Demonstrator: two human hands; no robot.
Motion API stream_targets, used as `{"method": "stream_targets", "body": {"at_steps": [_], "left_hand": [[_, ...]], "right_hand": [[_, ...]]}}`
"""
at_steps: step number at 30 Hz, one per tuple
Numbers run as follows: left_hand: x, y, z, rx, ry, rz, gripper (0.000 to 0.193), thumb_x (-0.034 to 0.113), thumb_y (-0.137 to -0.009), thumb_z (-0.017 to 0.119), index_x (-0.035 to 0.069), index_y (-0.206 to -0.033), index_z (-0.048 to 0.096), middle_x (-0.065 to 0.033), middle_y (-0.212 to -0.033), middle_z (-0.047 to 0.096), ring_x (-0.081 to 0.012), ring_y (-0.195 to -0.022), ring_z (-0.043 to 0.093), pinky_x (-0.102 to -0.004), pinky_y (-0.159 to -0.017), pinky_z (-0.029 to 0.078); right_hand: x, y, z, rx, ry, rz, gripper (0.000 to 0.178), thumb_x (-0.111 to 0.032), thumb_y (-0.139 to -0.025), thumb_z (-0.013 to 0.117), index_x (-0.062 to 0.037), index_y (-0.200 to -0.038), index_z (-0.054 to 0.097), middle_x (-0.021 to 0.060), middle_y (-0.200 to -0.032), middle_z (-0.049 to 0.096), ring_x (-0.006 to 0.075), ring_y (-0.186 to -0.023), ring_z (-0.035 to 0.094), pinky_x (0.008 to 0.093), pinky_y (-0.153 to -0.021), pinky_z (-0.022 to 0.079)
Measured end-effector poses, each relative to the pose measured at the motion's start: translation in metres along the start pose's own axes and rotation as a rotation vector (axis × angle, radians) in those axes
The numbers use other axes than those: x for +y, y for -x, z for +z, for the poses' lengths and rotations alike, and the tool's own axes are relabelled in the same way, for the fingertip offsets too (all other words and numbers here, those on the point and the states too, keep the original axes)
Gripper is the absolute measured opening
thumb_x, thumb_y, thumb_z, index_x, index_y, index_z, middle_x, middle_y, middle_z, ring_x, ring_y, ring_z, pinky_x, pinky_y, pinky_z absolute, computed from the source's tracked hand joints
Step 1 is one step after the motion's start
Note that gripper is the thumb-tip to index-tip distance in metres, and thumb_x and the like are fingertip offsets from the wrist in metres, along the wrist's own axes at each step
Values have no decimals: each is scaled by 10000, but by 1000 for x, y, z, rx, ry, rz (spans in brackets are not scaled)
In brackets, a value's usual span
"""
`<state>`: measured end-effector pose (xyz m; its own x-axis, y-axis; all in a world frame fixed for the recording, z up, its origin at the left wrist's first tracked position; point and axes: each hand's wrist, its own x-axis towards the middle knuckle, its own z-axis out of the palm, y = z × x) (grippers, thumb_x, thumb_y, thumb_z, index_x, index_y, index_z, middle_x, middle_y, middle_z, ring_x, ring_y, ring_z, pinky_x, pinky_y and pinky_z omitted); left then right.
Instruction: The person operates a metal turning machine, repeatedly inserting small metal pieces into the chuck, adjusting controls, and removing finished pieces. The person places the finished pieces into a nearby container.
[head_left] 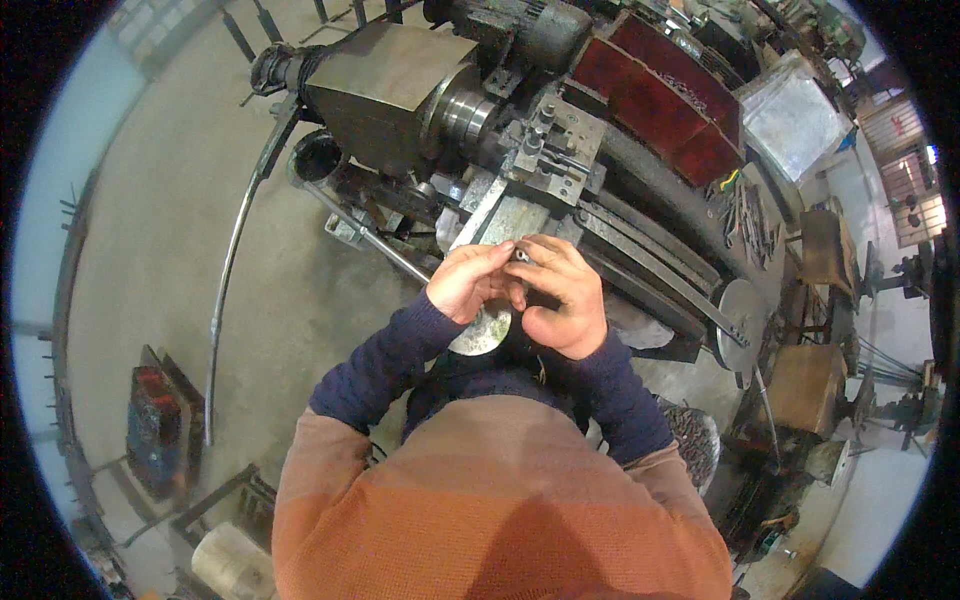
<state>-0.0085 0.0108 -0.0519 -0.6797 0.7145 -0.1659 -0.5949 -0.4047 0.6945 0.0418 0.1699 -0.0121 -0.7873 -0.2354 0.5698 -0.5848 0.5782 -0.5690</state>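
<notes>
Both hands meet in front of me, above the near side of a metal lathe. Between the fingertips is a small metal piece with a round hole, mostly covered by fingers, so its full shape is hidden. My left hand is closed, its thumb and fingers pinching at the piece. My right hand curls its fingers round it from the other side. Just beyond the hands stands the lathe's tool post, with the bright chuck to its left. A round pale metal disc shows below my left hand.
The lathe's headstock fills the far left, with a long lever hanging from it. A red tray lies behind the bed. Hand tools lie at the right, beside a handwheel. Metal shavings sit near my right elbow.
</notes>
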Motion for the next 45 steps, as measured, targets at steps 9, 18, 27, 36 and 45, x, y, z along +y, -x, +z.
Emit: {"method": "stream_targets", "body": {"at_steps": [9, 18, 27, 36, 45], "left_hand": [[26, 5, -3, 77, -724, 235, 252, 231, -866, 578, -15, -859, 633, -18, -619, 588, -50, -537, 533, -194, -462, 408], [104, 34, -36, 196, -1238, 472, 267, 229, -850, 564, -8, -966, 604, -86, -685, 612, -147, -649, 590, -287, -581, 466], [171, 200, -178, 1166, -2072, 212, 326, 339, -830, 541, 62, -997, 581, -171, -704, 605, -347, -677, 590, -423, -597, 457], [129, 221, -221, 1284, -1960, 54, 327, 355, -781, 589, 60, -915, 541, -161, -701, 599, -357, -725, 584, -451, -626, 461], [253, 241, -341, 1434, -2138, -562, 184, 108, -735, 548, 97, -893, 641, -116, -862, 647, -293, -840, 624, -403, -725, 503]], "right_hand": [[-4, -20, -5, -143, 98, -74, 311, -76, -497, 599, -49, -807, 619, 104, -847, 579, 288, -757, 544, 358, -655, 472], [35, -102, -11, -341, 257, -258, 258, -96, -513, 609, -24, -760, 635, 122, -859, 606, 298, -760, 543, 384, -683, 453], [109, -173, 26, -645, 619, 189, 259, -231, -579, 615, -32, -735, 666, 209, -796, 628, 345, -774, 619, 399, -732, 503], [108, -185, 29, -715, 559, 150, 285, -237, -576, 614, -88, -805, 694, 181, -772, 630, 336, -744, 619, 397, -737, 503], [115, -185, 31, -612, 455, 159, 280, -171, -545, 625, -41, -786, 683, 215, -709, 602, 340, -688, 613, 379, -659, 492]]}}
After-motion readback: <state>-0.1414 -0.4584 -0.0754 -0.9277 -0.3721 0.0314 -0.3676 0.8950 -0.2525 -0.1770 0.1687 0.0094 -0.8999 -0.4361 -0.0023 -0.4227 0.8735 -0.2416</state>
